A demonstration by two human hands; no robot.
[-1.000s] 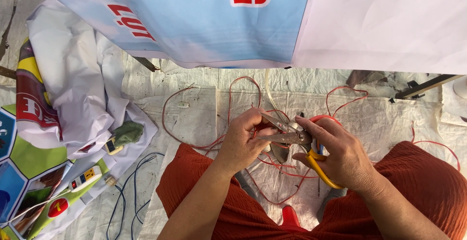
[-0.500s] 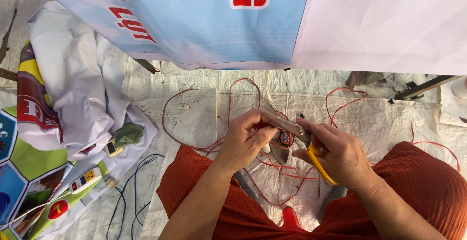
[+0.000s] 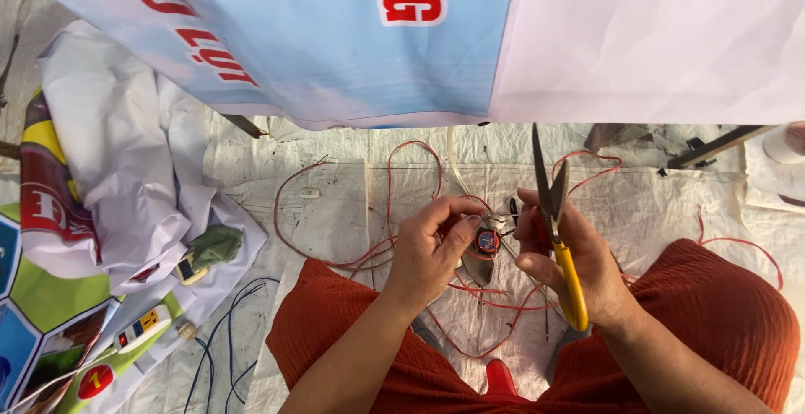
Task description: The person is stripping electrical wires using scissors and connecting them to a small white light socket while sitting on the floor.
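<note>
Head view: right hand (image 3: 579, 267) gripping yellow-handled scissors (image 3: 555, 229), fist closed round handles, blades pointing up and away, slightly parted. Long axis running near vertical in frame. Left hand (image 3: 432, 250) pinching small round red-and-dark part (image 3: 487, 240) with wire ends, thumb and fingers closed on it. Part sitting just left of scissor handles, below blade tips, between both hands. Left hand nearer to part; blades aiming past it. Red wire (image 3: 352, 255) looping over white tarp (image 3: 335, 204) under both hands.

Daylight falls on a white woven tarp (image 3: 335, 204) under a hanging blue-and-white banner (image 3: 335, 36)
</note>
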